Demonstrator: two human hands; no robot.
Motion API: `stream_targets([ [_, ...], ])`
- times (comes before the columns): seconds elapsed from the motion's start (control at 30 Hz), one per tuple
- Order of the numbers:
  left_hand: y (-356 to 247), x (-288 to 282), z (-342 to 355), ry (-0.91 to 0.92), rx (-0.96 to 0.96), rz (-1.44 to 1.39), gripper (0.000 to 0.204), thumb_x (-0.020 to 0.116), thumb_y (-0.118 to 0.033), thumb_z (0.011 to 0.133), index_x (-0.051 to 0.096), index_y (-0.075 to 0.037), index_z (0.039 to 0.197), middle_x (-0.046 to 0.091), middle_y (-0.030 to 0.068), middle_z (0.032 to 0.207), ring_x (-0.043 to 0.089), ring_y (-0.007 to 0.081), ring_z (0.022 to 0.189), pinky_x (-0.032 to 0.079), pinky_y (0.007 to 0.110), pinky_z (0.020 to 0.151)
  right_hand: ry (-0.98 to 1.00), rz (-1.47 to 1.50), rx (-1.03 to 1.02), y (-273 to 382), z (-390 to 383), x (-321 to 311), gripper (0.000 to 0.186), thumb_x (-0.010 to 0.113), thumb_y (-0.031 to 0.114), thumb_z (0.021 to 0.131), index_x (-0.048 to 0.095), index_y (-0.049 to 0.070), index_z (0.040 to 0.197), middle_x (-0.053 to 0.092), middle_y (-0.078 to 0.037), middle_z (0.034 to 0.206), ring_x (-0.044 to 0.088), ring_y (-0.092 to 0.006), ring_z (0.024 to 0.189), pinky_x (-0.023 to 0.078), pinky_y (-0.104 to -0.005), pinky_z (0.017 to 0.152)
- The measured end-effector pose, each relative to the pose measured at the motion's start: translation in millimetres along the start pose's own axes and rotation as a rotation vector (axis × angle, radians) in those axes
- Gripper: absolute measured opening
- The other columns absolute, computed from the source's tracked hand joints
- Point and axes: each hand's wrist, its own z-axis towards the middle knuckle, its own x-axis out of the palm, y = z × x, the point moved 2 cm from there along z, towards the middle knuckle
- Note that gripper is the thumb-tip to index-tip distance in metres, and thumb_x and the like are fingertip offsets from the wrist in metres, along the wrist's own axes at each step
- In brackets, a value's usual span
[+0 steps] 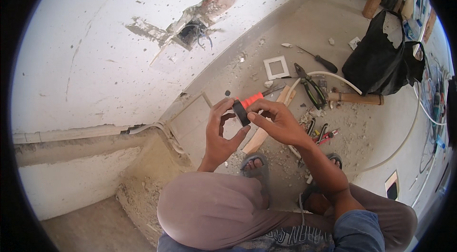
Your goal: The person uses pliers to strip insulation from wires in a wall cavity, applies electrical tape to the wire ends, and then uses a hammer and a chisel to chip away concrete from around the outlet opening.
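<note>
Fingers (222, 105) of our left hand (220, 137) curve around a black tape roll (241, 113) in the middle of the frame, clamped on it between the index above and the thumb below. Our right hand (280, 123) meets the roll from the other side, thumb and index close against it; we cannot tell whether they pinch it or only touch it. Just behind the roll shows an orange-red handle (252, 100), and we cannot make out whether it is held or lies lower down. Beneath our hands, a wooden strip (258, 138) lies on the dusty floor (371, 145). Right of centre are a white square frame (267, 68), green-and-black pliers (304, 81) with their handles spread, and a dark screwdriver (326, 64). A black plastic bag (376, 66) slumps at the upper right. Toward the top, wires (204, 38) poke from a rough hole (189, 34) in the white wall (114, 61).
</note>
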Motion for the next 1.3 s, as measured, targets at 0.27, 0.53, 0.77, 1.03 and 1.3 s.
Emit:
stream_targets([
  [0.27, 6, 0, -3, -0.033, 0.098, -0.023, 0.074, 0.076, -0.001, 0.077, 0.038, -0.004, 0.140, 0.045, 0.0172, 0.133, 0.049, 0.0279, 0.124, 0.044, 0.041, 0.100, -0.062, -0.033, -0.100, -3, -1, 5, 0.020, 0.067, 0.021, 0.090, 0.066, 0.005, 0.102, 0.064, -0.003, 0.096, 0.057, -0.0129, 0.090, 0.045, -0.0286, 0.073],
  [0.53, -1, -5, -1, 0.020, -0.285, -0.347, 0.070, 0.075, -0.003, 0.081, 0.038, -0.002, 0.140, 0.046, 0.0147, 0.134, 0.054, 0.0231, 0.118, 0.049, 0.036, 0.097, -0.011, -0.139, -0.247, -4, -1, 7, 0.018, 0.065, 0.013, 0.088, 0.064, 0.008, 0.105, 0.062, -0.002, 0.104, 0.053, -0.0147, 0.093, 0.043, -0.0302, 0.074],
  [0.77, -5, -1, 2, -0.004, 0.022, 0.041, 0.072, 0.078, 0.002, 0.073, 0.044, -0.006, 0.136, 0.047, 0.0149, 0.133, 0.052, 0.0254, 0.121, 0.048, 0.038, 0.096, -0.010, 0.071, -0.093, -12, -1, 6, 0.020, 0.062, 0.023, 0.093, 0.064, 0.004, 0.101, 0.062, -0.003, 0.100, 0.053, -0.0116, 0.086, 0.042, -0.0291, 0.073],
  [1.03, 2, 2, -1, -0.010, 0.163, 0.166, 0.068, 0.076, 0.008, 0.071, 0.045, -0.007, 0.131, 0.043, 0.0167, 0.134, 0.049, 0.0268, 0.123, 0.045, 0.038, 0.100, -0.030, 0.166, -0.093, -6, 0, 9, 0.024, 0.063, 0.028, 0.095, 0.065, 0.003, 0.097, 0.059, -0.001, 0.088, 0.054, -0.0092, 0.082, 0.045, -0.0268, 0.071],
  [1.3, -6, 1, 0, 0.014, 0.265, 0.352, 0.072, 0.077, 0.008, 0.069, 0.045, -0.007, 0.131, 0.042, 0.0165, 0.135, 0.050, 0.0266, 0.121, 0.046, 0.038, 0.098, 0.019, 0.102, -0.008, -6, -1, 5, 0.016, 0.062, 0.017, 0.096, 0.062, 0.001, 0.099, 0.058, 0.000, 0.093, 0.053, -0.0071, 0.087, 0.044, -0.0248, 0.077],
])
